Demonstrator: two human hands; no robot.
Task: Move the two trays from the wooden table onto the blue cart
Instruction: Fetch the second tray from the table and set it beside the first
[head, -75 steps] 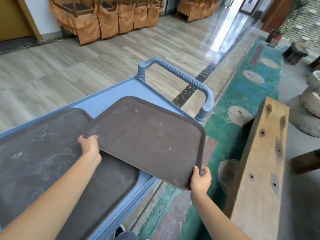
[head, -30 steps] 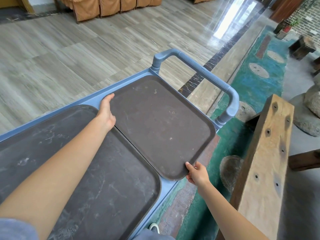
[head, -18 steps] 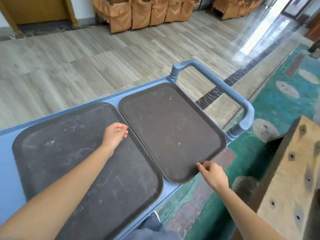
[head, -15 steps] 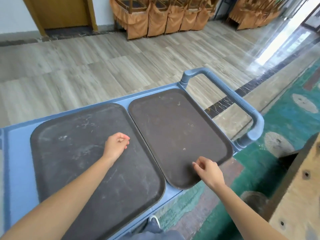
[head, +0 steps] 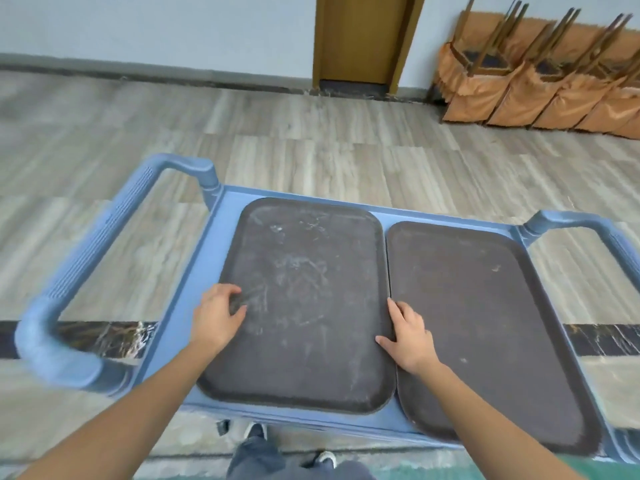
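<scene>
Two dark brown trays lie flat, side by side, on top of the blue cart (head: pixel 221 233). The scratched left tray (head: pixel 304 289) touches the right tray (head: pixel 485 323) along one long edge. My left hand (head: pixel 216 318) sits on the left tray's left rim with its fingers curled over onto the tray. My right hand (head: pixel 408 337) lies flat on the seam between the trays, fingers spread and thumb on the left tray. The wooden table is out of view.
The cart has a ribbed handle at its left end (head: pixel 86 265) and another at its right end (head: pixel 588 223). Beyond it are wood-look floor, a brown door (head: pixel 360 39) and stacked chairs in orange covers (head: pixel 540 95). My shoes (head: pixel 256 431) show below the cart's near edge.
The second tray was set down on the cart next to the first and let go. The view swung left to face the cart squarely, and both hands moved to the left tray's sides.
</scene>
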